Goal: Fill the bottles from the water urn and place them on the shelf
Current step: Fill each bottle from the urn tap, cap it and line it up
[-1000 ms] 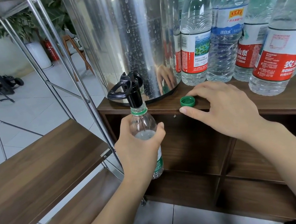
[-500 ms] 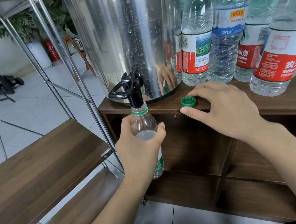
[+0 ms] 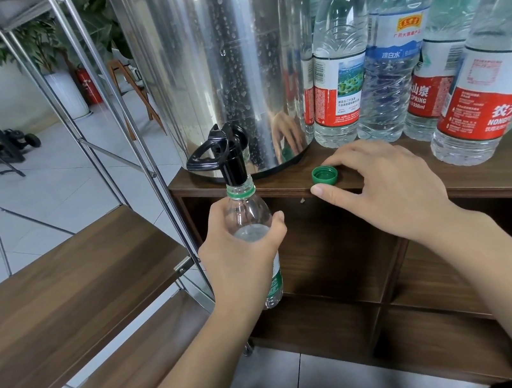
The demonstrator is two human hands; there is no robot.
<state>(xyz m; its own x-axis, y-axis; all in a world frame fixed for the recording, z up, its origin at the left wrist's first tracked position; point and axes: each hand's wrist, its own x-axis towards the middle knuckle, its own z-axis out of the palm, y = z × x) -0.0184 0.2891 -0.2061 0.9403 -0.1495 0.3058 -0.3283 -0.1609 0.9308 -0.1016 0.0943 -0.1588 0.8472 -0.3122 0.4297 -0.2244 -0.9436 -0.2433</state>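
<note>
Gleaming urn (image 3: 227, 64) atop brown wooden cabinet (image 3: 496, 175), white-tiled floor (image 3: 56, 192) beyond.

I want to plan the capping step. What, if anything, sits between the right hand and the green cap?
Nothing visible does. The right hand rests on the cabinet top with its fingers beside the green cap. The left hand holds the bottle under the urn's tap.
</note>
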